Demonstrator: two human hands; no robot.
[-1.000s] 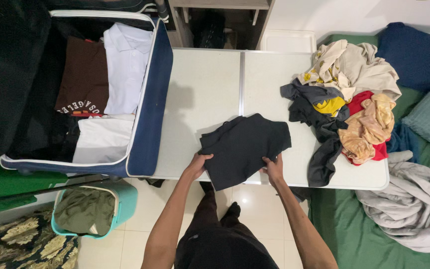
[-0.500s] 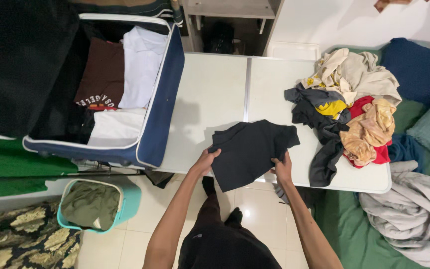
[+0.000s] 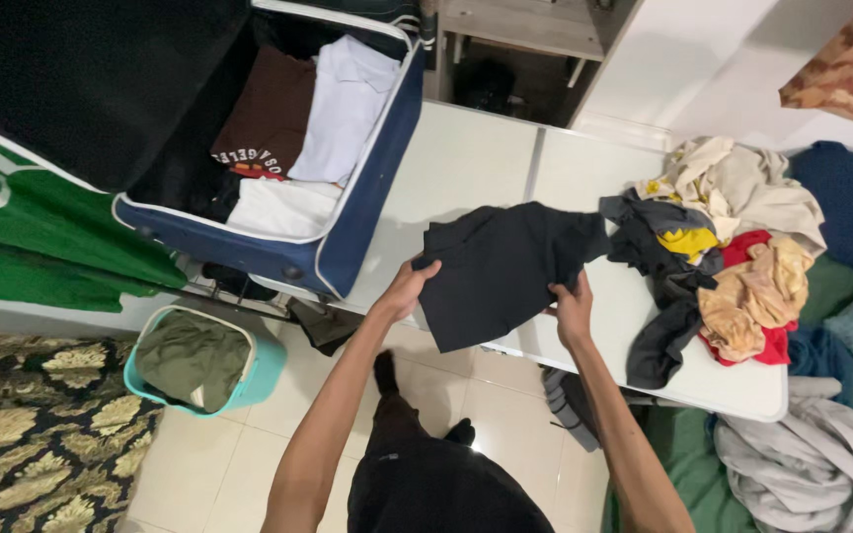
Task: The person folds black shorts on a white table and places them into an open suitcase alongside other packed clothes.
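Shirt [image 3: 501, 266], dark, folded, lies on our white table [image 3: 466, 168], its near corner over the edge | head view: our left hand [image 3: 409, 288] grips its left edge, right hand [image 3: 573, 308] its right edge | open suitcase [image 3: 367, 188] to the left, clothes pile [image 3: 733, 247] to the right | teal basket [image 3: 249, 380] on the floor

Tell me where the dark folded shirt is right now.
In the head view, the dark shirt is at the white table's near edge, held by the left hand and right hand, between the open suitcase and the clothes pile.
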